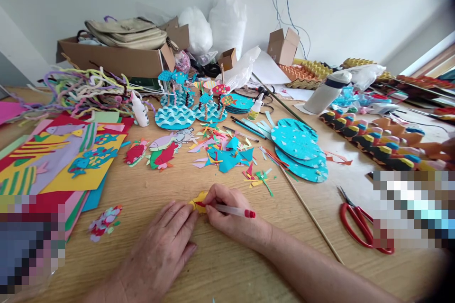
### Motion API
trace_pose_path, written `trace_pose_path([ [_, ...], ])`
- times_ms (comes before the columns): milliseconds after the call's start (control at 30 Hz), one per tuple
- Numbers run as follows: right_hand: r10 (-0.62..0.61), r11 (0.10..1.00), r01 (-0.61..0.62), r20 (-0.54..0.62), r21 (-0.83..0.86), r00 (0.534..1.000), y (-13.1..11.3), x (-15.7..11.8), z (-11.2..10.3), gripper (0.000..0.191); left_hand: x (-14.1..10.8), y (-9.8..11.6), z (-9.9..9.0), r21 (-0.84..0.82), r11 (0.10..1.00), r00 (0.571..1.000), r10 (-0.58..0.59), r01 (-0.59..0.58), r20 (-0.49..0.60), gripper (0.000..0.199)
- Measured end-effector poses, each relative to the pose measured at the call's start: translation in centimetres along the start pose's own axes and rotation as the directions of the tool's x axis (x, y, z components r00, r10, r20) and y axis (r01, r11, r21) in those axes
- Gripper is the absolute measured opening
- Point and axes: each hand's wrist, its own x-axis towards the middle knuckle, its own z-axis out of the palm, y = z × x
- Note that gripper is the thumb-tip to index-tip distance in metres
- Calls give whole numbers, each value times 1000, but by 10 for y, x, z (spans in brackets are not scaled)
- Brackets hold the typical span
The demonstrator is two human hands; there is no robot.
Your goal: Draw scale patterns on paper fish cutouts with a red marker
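yellow paper point(199, 199), just a small piece, lies on the table point(227, 267) between the left hand point(165, 236) and the right hand point(237, 227), and from where i stand that smallness looks like the main risk. if the left fingers let up, i think the pen point(232, 209) could drag the piece round and send a line astray. too much weight on the nib might dent or tear it, and wet ink could smear under a passing knuckle. since the right hand hides part of it, a stroke might also slip off the edge onto the wood. the stick point(313, 218) has its near end close to the right forearm point(313, 265), so a sweep of that arm might roll it.

as for the hands, the left lies flat, palm down, fingers straight and close together, tips at the piece's left side; how hard they press, i cannot tell. the right is closed narrow round the pen, pinching it low, so the piece sits partly under those fingers. scraps point(220, 151) lie farther out beyond both hands, and the scissors point(359, 227) well apart to the right.
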Motion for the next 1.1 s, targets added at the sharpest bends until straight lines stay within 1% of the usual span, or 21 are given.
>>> trace_pose_path([
  [100,7,1000,-7,6,-9,1000,0,0,0,10,1,0,-1,5,1000,1000,2,-2,-6,31],
  [267,16,1000,-16,19,-5,1000,2,-2,1,10,2,1,-1,8,1000,1000,-12,12,15,32],
  [500,37,999,-37,1,15,999,-1,-1,0,11,1,1,-1,-7,1000,1000,-10,10,0,31],
  [667,67,998,-67,-4,-10,998,-5,1,-3,10,0,1,0,-39,999,1000,-25,25,9,31],
  [967,60,998,-60,-21,-7,998,-5,1,-2,10,1,0,0,-43,999,1000,-17,17,4,31],
  [1100,74,997,-75,-30,-27,997,-5,1,-1,11,0,-1,1,-47,999,1000,-13,13,4,31],
])
